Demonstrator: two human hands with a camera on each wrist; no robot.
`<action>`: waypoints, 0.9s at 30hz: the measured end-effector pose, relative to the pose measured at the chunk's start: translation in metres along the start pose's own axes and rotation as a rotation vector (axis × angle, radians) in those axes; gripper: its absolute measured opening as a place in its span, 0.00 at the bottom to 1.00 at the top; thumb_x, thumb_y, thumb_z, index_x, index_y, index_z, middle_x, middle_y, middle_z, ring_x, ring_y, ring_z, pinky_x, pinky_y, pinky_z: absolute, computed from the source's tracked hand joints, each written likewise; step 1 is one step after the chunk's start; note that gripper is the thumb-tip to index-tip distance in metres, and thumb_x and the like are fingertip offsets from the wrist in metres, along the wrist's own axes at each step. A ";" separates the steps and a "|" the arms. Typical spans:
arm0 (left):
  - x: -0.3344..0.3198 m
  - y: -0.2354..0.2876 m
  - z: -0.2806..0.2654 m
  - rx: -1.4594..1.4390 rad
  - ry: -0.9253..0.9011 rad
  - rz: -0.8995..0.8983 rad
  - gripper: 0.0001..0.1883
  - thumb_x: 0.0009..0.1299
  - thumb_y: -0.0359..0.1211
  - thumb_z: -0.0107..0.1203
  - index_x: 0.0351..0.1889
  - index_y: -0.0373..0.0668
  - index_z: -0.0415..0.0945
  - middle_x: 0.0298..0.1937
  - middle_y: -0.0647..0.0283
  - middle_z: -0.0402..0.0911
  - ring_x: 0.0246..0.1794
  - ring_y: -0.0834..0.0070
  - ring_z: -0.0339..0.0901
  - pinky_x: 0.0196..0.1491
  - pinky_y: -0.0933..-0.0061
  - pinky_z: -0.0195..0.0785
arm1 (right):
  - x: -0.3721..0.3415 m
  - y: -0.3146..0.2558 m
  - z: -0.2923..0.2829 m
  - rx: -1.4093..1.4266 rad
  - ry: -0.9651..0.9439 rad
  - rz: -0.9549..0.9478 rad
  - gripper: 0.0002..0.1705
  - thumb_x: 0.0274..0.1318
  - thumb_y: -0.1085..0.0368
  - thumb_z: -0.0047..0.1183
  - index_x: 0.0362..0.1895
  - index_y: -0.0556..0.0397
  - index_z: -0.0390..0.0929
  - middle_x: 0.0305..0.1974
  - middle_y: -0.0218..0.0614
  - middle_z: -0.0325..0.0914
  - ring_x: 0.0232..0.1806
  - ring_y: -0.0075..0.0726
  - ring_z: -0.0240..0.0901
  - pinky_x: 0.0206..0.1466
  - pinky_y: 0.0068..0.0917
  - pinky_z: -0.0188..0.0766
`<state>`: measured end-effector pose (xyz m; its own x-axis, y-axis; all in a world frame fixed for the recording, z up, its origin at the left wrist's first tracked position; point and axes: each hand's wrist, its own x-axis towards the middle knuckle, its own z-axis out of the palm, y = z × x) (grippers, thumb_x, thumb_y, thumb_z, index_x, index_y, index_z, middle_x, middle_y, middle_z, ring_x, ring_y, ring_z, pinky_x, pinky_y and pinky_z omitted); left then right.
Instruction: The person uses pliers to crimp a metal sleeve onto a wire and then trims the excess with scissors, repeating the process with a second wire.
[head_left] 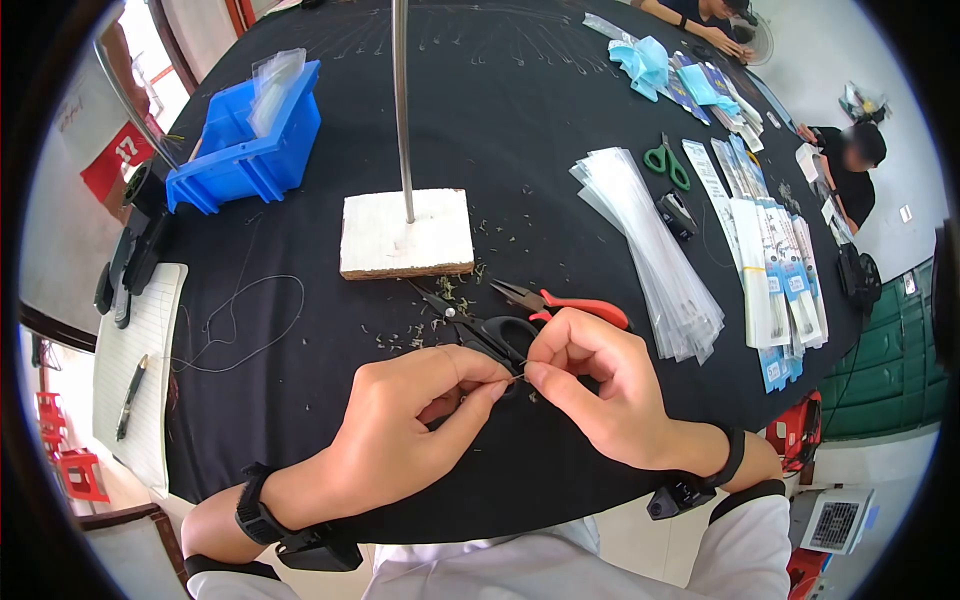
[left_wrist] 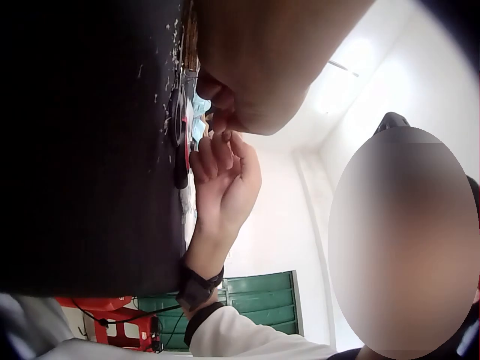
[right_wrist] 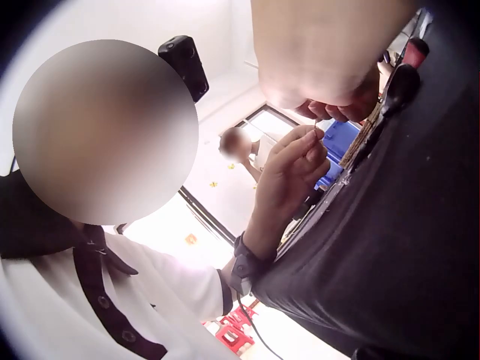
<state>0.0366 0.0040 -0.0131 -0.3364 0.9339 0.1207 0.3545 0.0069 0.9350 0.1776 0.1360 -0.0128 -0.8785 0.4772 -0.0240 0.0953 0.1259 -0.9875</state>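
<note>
My left hand and right hand meet fingertip to fingertip near the table's front edge. Thumb and forefinger of each pinch a small thin strand, mostly hidden by the fingers; I cannot tell its exact kind. Just beyond the fingertips lie black-handled scissors, blades pointing away to the left. Red-handled pliers rest behind my right hand. In the left wrist view the right hand shows its palm side, fingers bent.
A metal rod rises from a white block, with green clippings around it. A blue bin, a notebook with a pen and a loose line lie left. Clear plastic sleeves, green-handled scissors and packets lie right. Two people sit across.
</note>
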 end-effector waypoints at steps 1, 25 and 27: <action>0.000 0.000 0.000 0.018 0.006 0.024 0.04 0.63 0.22 0.56 0.35 0.33 0.78 0.29 0.61 0.80 0.26 0.85 0.77 0.25 0.87 0.66 | 0.000 -0.002 -0.002 -0.016 -0.022 0.022 0.03 0.55 0.73 0.51 0.31 0.57 0.70 0.25 0.26 0.71 0.26 0.14 0.65 0.30 0.15 0.60; 0.008 -0.005 -0.010 -0.524 0.196 -0.308 0.06 0.67 0.25 0.51 0.36 0.30 0.77 0.22 0.70 0.71 0.21 0.90 0.61 0.24 0.87 0.51 | 0.009 -0.007 -0.027 -1.088 0.067 -0.362 0.16 0.42 0.67 0.63 0.35 0.59 0.72 0.37 0.39 0.67 0.38 0.42 0.67 0.36 0.33 0.66; 0.008 -0.011 -0.013 -0.634 0.181 -0.360 0.07 0.67 0.26 0.51 0.36 0.30 0.77 0.20 0.72 0.68 0.19 0.90 0.57 0.23 0.85 0.47 | 0.007 -0.005 -0.033 -1.156 -0.023 -0.315 0.18 0.41 0.66 0.64 0.36 0.61 0.72 0.41 0.41 0.66 0.42 0.42 0.65 0.38 0.32 0.66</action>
<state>0.0187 0.0072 -0.0183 -0.4940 0.8393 -0.2270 -0.3569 0.0423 0.9332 0.1866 0.1678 -0.0029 -0.9458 0.2707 0.1796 0.2281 0.9470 -0.2260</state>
